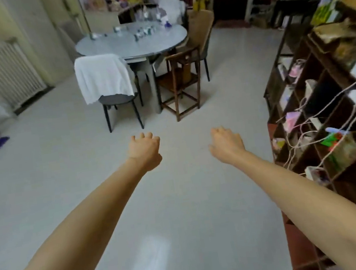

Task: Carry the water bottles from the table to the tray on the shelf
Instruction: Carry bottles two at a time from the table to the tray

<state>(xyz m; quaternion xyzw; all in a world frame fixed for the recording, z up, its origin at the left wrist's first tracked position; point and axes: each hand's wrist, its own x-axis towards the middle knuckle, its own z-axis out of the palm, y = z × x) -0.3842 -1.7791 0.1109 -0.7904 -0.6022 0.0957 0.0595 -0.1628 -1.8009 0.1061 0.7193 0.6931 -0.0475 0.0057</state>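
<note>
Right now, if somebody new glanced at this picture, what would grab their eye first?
Two bare forearms reach out over the pale floor, the left hand and right hand both empty. Straight ahead stands a round table with small bottles on top and a white cloth draped over the near chair. A cluttered dark shelf runs along the right.

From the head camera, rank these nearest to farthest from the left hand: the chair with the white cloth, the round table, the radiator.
From the left hand:
1. Chair with the white cloth, straight ahead.
2. Round table, behind that chair.
3. Radiator, far left on the wall.
</note>
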